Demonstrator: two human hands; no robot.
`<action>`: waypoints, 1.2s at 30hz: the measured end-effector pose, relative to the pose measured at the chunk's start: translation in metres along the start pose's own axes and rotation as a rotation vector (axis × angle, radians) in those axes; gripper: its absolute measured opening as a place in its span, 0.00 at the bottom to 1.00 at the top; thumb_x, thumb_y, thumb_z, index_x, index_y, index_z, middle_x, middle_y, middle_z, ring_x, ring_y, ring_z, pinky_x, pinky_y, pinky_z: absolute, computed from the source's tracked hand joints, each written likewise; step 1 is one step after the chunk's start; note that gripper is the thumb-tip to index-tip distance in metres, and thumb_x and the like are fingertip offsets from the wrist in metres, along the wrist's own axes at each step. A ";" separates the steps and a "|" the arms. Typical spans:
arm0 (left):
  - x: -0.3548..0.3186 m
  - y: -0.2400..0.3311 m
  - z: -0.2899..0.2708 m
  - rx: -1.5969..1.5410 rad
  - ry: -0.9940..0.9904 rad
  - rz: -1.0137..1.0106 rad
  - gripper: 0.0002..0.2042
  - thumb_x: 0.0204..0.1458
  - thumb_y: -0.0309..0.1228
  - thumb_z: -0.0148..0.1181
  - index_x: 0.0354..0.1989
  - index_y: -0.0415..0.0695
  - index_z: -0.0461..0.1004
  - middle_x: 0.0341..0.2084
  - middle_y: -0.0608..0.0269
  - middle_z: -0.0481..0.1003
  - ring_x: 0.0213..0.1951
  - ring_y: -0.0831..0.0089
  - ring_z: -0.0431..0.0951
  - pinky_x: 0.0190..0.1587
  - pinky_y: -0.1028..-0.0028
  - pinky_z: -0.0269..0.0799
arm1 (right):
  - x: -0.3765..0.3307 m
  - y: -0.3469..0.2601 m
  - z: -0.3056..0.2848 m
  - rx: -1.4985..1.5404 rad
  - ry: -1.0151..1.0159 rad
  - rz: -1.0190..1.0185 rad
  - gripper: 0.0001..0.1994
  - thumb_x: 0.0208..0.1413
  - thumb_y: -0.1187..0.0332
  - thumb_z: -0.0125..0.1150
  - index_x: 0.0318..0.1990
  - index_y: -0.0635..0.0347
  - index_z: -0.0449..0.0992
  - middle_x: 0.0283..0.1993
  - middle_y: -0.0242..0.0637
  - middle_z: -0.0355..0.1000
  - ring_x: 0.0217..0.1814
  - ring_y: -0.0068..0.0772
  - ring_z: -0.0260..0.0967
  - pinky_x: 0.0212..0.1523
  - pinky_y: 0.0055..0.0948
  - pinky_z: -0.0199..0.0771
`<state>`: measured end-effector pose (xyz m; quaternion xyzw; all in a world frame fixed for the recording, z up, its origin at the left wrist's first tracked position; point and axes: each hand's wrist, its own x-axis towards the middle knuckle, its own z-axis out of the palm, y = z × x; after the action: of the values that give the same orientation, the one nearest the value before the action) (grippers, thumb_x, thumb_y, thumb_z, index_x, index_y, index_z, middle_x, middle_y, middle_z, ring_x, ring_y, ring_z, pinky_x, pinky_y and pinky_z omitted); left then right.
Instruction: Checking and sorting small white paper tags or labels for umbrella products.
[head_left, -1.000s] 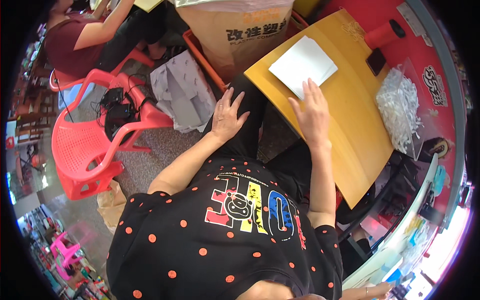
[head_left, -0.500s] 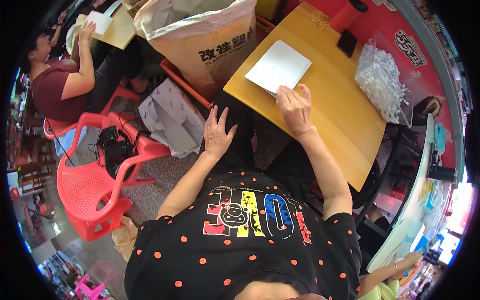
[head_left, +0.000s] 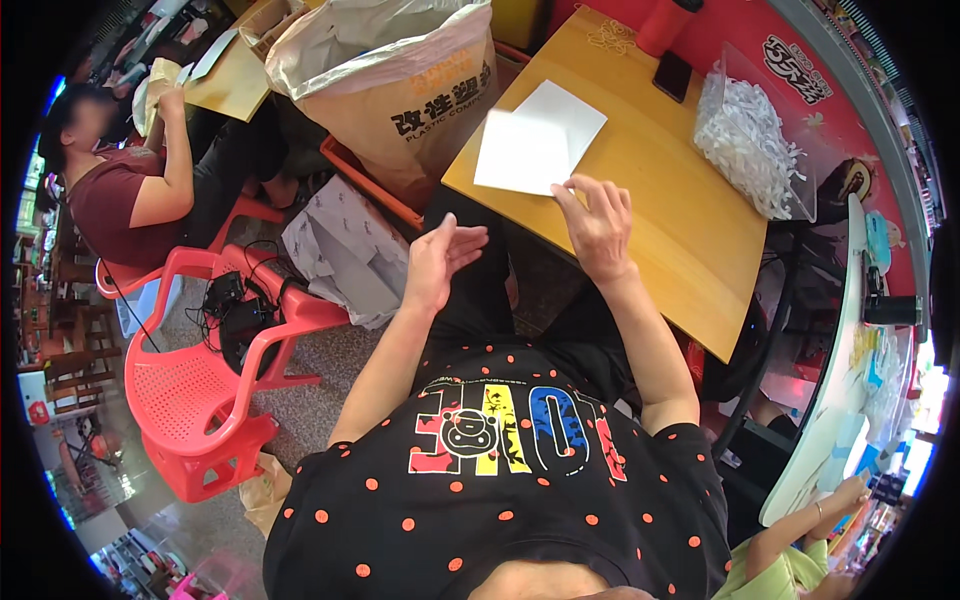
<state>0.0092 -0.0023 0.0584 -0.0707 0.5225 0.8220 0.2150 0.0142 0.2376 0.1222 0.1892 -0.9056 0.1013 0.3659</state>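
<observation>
At the near left edge of the yellow wooden table (head_left: 690, 230) my right hand (head_left: 603, 228) pinches the corner of a white sheet (head_left: 515, 160) between thumb and fingertips. That sheet is turned at an angle and partly covers white paper (head_left: 577, 110) lying on the tabletop; whether this is one sheet or a stack, I cannot tell. My left hand (head_left: 441, 262) is raised over my lap with its fingers stretched out and nothing in it. It is apart from the paper and the table edge.
A clear bin of white paper strips (head_left: 745, 150), a black phone (head_left: 671, 77), a red cylinder (head_left: 666, 25) and rubber bands (head_left: 610, 36) sit along the table's far side. Left stand a large sack (head_left: 400, 110), an orange crate (head_left: 372, 185) and a red chair (head_left: 185, 390). A co-worker (head_left: 135, 195) sits beyond.
My right hand has pulled the top sheet left and toward me, uncovering paper under it. My left hand has lifted off my leg and turned sideways.
</observation>
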 end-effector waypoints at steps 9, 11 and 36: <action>-0.011 0.013 0.016 -0.423 -0.207 -0.126 0.17 0.54 0.21 0.54 0.53 0.35 0.67 0.46 0.50 0.74 0.45 0.61 0.78 0.48 0.62 0.77 | -0.046 -0.053 -0.069 0.572 -0.151 -0.079 0.10 0.43 0.77 0.62 0.36 0.62 0.76 0.36 0.39 0.74 0.30 0.35 0.73 0.29 0.27 0.73; -0.026 0.011 0.021 -0.382 -0.221 -0.058 0.18 0.51 0.15 0.55 0.52 0.36 0.68 0.45 0.51 0.74 0.43 0.62 0.79 0.46 0.64 0.78 | -0.061 -0.063 -0.072 0.697 -0.053 0.106 0.10 0.43 0.79 0.63 0.36 0.63 0.76 0.34 0.39 0.74 0.31 0.36 0.75 0.30 0.26 0.75; -0.098 0.016 0.041 1.062 -0.555 0.937 0.14 0.35 0.12 0.56 0.29 0.42 0.78 0.43 0.56 0.76 0.53 0.55 0.73 0.53 0.65 0.70 | -0.121 -0.078 -0.053 1.654 0.020 1.203 0.05 0.54 0.73 0.62 0.36 0.65 0.79 0.40 0.34 0.76 0.40 0.18 0.70 0.46 0.20 0.69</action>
<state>0.0944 0.0008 0.1231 0.4810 0.7501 0.4530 -0.0279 0.1600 0.2162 0.0785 -0.1044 -0.4938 0.8631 0.0168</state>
